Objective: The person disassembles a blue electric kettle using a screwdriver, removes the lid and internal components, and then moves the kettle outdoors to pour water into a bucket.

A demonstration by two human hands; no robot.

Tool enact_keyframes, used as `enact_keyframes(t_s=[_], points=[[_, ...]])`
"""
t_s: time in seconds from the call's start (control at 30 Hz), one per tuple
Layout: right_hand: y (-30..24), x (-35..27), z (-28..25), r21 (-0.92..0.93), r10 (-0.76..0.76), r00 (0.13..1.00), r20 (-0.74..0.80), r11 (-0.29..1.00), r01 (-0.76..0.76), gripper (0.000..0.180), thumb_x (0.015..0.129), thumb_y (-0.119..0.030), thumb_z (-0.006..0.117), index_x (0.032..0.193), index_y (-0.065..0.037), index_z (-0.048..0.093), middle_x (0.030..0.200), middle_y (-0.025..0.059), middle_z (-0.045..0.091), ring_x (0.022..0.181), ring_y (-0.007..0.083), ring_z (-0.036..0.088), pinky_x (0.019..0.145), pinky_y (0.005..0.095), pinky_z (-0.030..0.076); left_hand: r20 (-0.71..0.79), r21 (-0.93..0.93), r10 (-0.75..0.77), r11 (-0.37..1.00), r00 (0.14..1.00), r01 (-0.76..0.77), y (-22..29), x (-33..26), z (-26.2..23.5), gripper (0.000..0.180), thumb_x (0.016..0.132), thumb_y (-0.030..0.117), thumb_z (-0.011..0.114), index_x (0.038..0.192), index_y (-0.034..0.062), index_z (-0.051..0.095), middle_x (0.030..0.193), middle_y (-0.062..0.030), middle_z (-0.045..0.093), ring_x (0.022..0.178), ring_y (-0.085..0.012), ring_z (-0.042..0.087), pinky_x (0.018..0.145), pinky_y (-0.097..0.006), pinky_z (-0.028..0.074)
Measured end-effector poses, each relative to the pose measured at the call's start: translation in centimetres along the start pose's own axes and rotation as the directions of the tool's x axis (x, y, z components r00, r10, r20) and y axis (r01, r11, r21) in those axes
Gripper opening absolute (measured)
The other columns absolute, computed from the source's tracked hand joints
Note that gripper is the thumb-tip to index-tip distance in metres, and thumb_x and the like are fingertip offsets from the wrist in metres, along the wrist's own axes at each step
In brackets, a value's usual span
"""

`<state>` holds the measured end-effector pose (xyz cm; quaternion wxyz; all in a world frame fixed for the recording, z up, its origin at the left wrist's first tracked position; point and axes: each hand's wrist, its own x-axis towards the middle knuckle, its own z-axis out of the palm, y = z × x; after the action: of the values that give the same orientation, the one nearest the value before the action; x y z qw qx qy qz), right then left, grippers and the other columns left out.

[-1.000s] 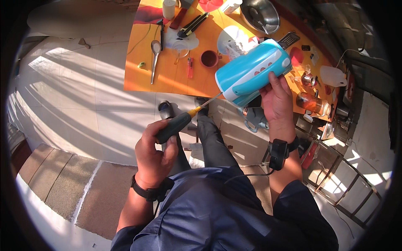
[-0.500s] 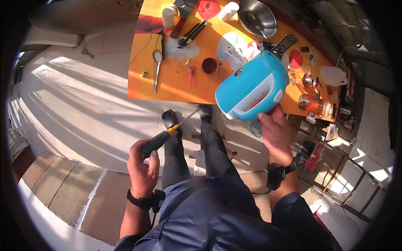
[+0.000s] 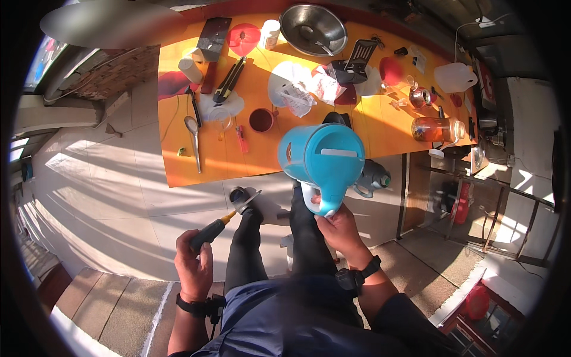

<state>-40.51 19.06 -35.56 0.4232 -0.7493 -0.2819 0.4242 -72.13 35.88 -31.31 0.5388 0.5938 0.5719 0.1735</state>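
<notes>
A blue electric kettle (image 3: 297, 156) is upright, its lid side toward me, in front of the table's near edge. My right hand (image 3: 342, 229) is closed round its handle, with the fingers partly hidden behind it. Lower left, my left hand (image 3: 194, 265) grips a screwdriver (image 3: 208, 234) by its dark handle; the yellow collar and metal shaft point up and to the right. The shaft's tip lies over my shoe in the picture, well apart from the kettle. Closest to the kettle on the table is a dark red mug (image 3: 262, 120).
On the orange-covered table (image 3: 214, 163) are a spoon (image 3: 194, 140), a utility knife (image 3: 229, 80), a lighter (image 3: 241, 139), a steel bowl (image 3: 297, 30), a slotted spatula (image 3: 360, 56) and an amber-filled jar (image 3: 437, 129). A grey-green jug (image 3: 376, 175) stands below the table's edge.
The kettle has swung from lying tilted to upright and come left and nearer with my right hand. My left hand still holds the screwdriver, slightly lower. The view has shifted right.
</notes>
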Motion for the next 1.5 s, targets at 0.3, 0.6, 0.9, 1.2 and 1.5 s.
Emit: enact_keyframes(t_s=[0.3, 0.6, 0.9, 1.2, 1.5], points=[[0.5, 4.5, -2.6, -0.059, -0.120, 0.987, 0.104, 0.990, 0.127, 0.038, 0.092, 0.002, 0.069, 0.129, -0.006, 0.066, 0.127, 0.0119, 0.068, 0.116, 0.0224, 0.068, 0.099, 0.0357, 0.053, -0.037, -0.012, -0.029, 1.000, 0.999, 0.028, -1.8, -0.9, 3.4, 0.032, 0.107, 0.005, 0.059, 0.138, 0.0027, 0.049, 0.116, -0.0131, 0.069, 0.104, -0.0185, 0.073, 0.083, -0.030, 0.060], [7.4, 3.0, -7.9, -0.182, 0.023, 0.994, 0.105, 0.983, -0.004, 0.033, 0.090, -0.014, 0.081, 0.120, -0.005, 0.070, 0.120, 0.0135, 0.074, 0.104, 0.0327, 0.074, 0.088, 0.0390, 0.061, -0.115, -0.085, -0.211, 0.976, 0.971, 0.202, -9.9, -2.5, 9.5, 0.029, 0.107, 0.011, 0.064, 0.132, 0.0032, 0.051, 0.106, -0.0095, 0.071, 0.095, -0.0142, 0.070, 0.080, -0.030, 0.059], [22.5, 5.9, -6.7, -0.358, -0.016, 0.924, 0.383, 0.919, 0.165, 0.023, 0.104, -0.027, 0.068, 0.106, -0.006, 0.077, 0.097, 0.0100, 0.078, 0.095, 0.0281, 0.074, 0.087, 0.0395, 0.056, -0.281, 0.110, -0.170, 0.972, 0.945, 0.207, -20.1, 2.3, 15.8, 0.032, 0.101, 0.017, 0.071, 0.126, 0.0017, 0.058, 0.085, -0.0151, 0.069, 0.073, -0.0253, 0.068, 0.071, -0.038, 0.055], [24.6, 11.5, -2.8, -0.477, -0.169, 0.906, 0.389, 0.804, 0.355, 0.022, 0.104, -0.016, 0.060, 0.098, -0.002, 0.076, 0.091, 0.0152, 0.075, 0.088, 0.0336, 0.072, 0.082, 0.0422, 0.057, -0.305, 0.121, -0.114, 0.980, 0.945, 0.158, -24.3, 3.8, 16.1, 0.030, 0.100, 0.018, 0.071, 0.123, 0.0024, 0.060, 0.081, -0.0177, 0.068, 0.070, -0.0310, 0.068, 0.067, -0.040, 0.055], [24.3, 14.4, -1.7, -0.555, -0.289, 0.850, 0.441, 0.656, 0.511, 0.016, 0.099, -0.015, 0.066, 0.101, -0.005, 0.077, 0.092, 0.0158, 0.076, 0.087, 0.0332, 0.074, 0.080, 0.0417, 0.058, -0.288, 0.322, -0.029, 0.938, 0.957, 0.126, -22.8, 7.6, 16.5, 0.031, 0.094, 0.021, 0.074, 0.117, 0.0041, 0.062, 0.074, -0.0175, 0.065, 0.068, -0.0394, 0.068, 0.063, -0.047, 0.054]])
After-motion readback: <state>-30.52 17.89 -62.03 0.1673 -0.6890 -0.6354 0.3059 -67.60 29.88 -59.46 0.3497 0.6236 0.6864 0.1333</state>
